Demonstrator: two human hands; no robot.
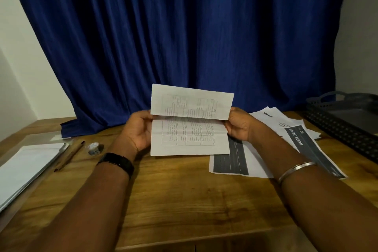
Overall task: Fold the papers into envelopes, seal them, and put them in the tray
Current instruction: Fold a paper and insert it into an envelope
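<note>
While the left hand [139,130] and right hand [239,127] pinch its side edges, a half-folded paper [190,122] is held above the table [173,200].
Its print is too small to read. Sheets [268,116] lie partly under the right forearm, 1 headed "LIVING ROOM"; the black tray [337,131] sits beyond them at far right. A white stack [28,165] and pencil [69,155] lie left.

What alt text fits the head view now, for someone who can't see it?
The left hand and right hand hold a printed paper by its side edges above a wooden table, creased across the middle. To the right lie printed sheets and a dark tray; to the left, a white stack and a pencil.
</note>
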